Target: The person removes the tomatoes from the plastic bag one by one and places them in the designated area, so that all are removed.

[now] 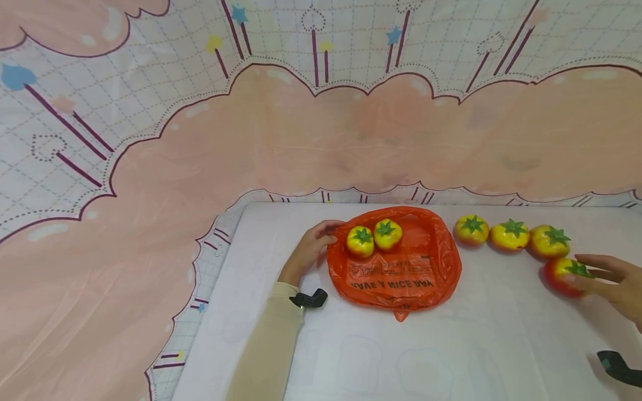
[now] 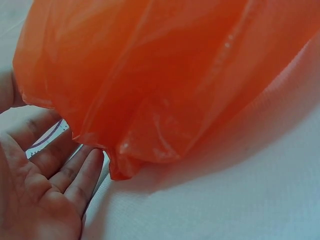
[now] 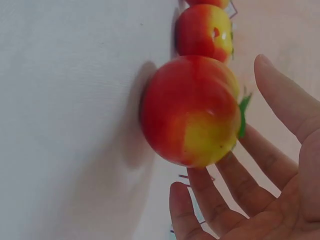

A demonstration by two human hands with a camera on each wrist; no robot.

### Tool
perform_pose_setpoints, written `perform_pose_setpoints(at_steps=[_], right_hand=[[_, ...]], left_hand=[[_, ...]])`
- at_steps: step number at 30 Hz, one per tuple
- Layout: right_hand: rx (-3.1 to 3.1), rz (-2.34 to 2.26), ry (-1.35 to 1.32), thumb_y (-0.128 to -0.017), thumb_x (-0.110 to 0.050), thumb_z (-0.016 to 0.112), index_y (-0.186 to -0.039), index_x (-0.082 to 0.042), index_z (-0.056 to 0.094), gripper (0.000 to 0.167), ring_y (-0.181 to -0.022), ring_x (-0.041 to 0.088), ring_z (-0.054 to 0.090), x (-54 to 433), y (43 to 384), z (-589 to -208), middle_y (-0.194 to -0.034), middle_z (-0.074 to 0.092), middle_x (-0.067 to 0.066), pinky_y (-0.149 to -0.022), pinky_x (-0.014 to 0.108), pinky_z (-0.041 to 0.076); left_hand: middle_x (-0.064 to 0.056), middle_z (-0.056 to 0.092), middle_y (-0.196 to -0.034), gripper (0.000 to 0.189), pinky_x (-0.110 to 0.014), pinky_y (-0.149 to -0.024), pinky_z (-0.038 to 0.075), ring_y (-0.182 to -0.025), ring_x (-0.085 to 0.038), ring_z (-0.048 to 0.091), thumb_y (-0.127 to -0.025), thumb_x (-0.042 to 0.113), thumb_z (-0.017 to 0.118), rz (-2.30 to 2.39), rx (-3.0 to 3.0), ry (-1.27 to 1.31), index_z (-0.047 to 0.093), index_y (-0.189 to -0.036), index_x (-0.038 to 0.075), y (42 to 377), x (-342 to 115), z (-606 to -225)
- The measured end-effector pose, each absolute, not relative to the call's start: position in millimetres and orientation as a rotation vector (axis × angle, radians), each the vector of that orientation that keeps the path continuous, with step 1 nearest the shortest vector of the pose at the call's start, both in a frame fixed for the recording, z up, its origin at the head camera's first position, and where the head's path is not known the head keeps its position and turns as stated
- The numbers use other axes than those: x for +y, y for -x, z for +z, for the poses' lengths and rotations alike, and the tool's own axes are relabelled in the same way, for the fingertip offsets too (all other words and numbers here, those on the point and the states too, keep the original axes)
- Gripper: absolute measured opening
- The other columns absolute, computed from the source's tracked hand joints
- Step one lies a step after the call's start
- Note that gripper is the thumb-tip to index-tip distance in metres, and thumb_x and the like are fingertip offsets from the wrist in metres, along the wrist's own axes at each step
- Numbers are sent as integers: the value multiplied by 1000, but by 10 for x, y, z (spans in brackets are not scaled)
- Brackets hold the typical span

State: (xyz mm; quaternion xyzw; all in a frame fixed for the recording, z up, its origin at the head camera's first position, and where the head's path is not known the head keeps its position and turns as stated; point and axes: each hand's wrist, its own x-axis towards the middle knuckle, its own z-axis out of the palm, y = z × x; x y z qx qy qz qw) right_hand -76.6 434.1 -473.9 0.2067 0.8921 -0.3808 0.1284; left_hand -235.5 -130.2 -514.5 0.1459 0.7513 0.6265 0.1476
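A red-orange plastic bag (image 1: 396, 267) lies spread on the table with its rim opened into a round. Two red-and-yellow toy tomatoes (image 1: 388, 234) with green leaf tops sit inside it, toward the far left. My left hand (image 1: 312, 248) pinches the bag's left rim between thumb and fingers; in the left wrist view the bag wall (image 2: 125, 75) hides some fingertips. At the right, my right hand (image 1: 614, 284) is around the nearest toy tomato (image 3: 190, 112) of a row. Its fingers (image 3: 240, 180) reach beside that tomato, while the thumb stands apart from it.
Three more toy tomatoes (image 1: 509, 235) stand in a touching row right of the bag, along the back of the white table (image 1: 371, 356). Behind the table hangs a patterned cloth (image 1: 351, 139). Dark wrist mounts (image 1: 310, 298) sit on both arms.
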Motion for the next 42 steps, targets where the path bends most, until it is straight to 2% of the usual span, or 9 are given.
perform_pose_setpoints(at_steps=[6, 10, 17, 25, 31, 35, 38, 42], right_hand=[[2764, -981, -545, -103, -45, 54, -154, 12, 18, 85, -126, 67, 23, 4300, 743, -4694, -150, 16, 48, -96, 86, 27], [2805, -941, -515, -102, -44, 57, -153, 13, 21, 84, -124, 66, 26, 4243, 766, -4640, -148, 21, 48, -92, 85, 33], [2807, -977, -463, -101, -47, 57, -154, 12, 22, 87, -129, 65, 22, 4100, 786, -4513, -152, 17, 47, -104, 82, 25], [2709, -976, -493, -94, -61, 61, -157, 7, 22, 100, -125, 65, 28, 3923, 896, -4374, -151, 21, 44, -92, 79, 41], [2780, -994, -426, -96, -51, 64, -153, 6, 36, 86, -124, 63, 31, 3702, 978, -4333, -150, 26, 44, -94, 71, 47], [2818, -964, -357, -95, -52, 65, -150, 4, 42, 81, -127, 62, 31, 3623, 1047, -4339, -148, 34, 41, -94, 76, 44], [2854, -924, -300, -94, -55, 65, -148, 1, 47, 79, -129, 61, 32, 3566, 1099, -4331, -145, 42, 38, -96, 82, 35], [2886, -914, -228, -93, -54, 67, -144, -3, 52, 74, -130, 58, 34, 3465, 1152, -4316, -141, 49, 34, -96, 82, 32]], left_hand=[[-4, 63, -139, 40, -45, -117, 44, -130, -23, 56, -98, 13, 53, 1800, 2156, -432, 62, -137, 16, 2357, -1301, -5152], [-3, 63, -139, 40, -45, -117, 44, -130, -23, 56, -98, 14, 53, 1804, 2159, -439, 62, -137, 16, 2364, -1297, -5161], [-3, 63, -138, 39, -45, -117, 44, -129, -23, 57, -98, 13, 53, 1812, 2164, -447, 62, -136, 16, 2366, -1299, -5178], [-3, 62, -139, 39, -45, -117, 43, -129, -23, 56, -99, 13, 52, 1809, 2158, -436, 62, -137, 17, 2360, -1305, -5162], [-2, 62, -139, 39, -47, -118, 42, -129, -23, 56, -99, 13, 52, 1799, 2173, -425, 62, -137, 17, 2357, -1322, -5152], [-4, 62, -140, 40, -46, -118, 43, -129, -23, 57, -99, 14, 52, 1800, 2172, -446, 61, -138, 16, 2361, -1325, -5172], [-4, 62, -140, 40, -46, -118, 43, -128, -23, 57, -98, 13, 52, 1799, 2173, -460, 61, -138, 16, 2366, -1321, -5176], [-4, 62, -139, 40, -45, -117, 43, -128, -23, 57, -98, 12, 52, 1801, 2167, -464, 62, -137, 15, 2374, -1318, -5174]])
